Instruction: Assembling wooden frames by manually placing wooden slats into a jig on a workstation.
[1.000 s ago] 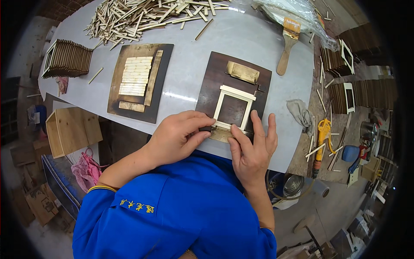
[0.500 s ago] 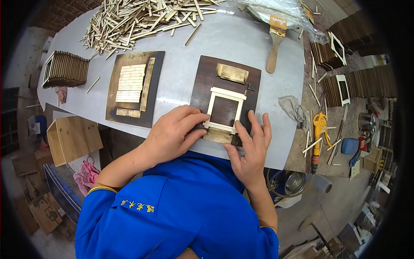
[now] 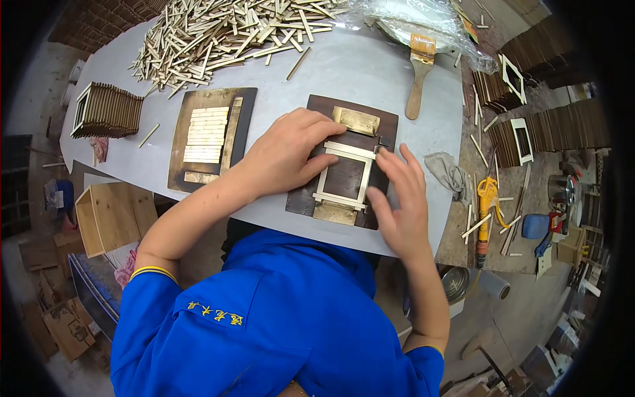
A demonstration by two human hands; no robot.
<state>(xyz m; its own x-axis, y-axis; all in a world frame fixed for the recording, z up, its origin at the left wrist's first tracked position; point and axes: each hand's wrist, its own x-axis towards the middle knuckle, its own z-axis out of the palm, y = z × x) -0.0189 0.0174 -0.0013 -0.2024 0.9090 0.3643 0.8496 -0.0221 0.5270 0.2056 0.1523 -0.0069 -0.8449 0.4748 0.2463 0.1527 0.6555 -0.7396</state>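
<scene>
A small pale wooden frame (image 3: pixel 343 176) of thin sticks lies on a dark brown board (image 3: pixel 309 198) on the grey table. My left hand (image 3: pixel 290 155) rests flat on the board, its fingers pressing the frame's left side and top corner. My right hand (image 3: pixel 397 198) lies on the board's right edge with fingers spread, touching the frame's right side. A tan wooden block (image 3: pixel 356 120) sits at the board's far end and another (image 3: pixel 334 214) at its near end.
A second dark board (image 3: pixel 177 162) with a row of pale sticks lies to the left. A heap of loose sticks (image 3: pixel 225 33) fills the far table. A paintbrush (image 3: pixel 419 73), a grey rag (image 3: pixel 448 173), stacks of finished frames (image 3: pixel 106 109) and a yellow tool (image 3: pixel 486 202) surround the work.
Both hands slid from the frame's near edge up along its sides; the left now covers the top left corner, the right the right side.
</scene>
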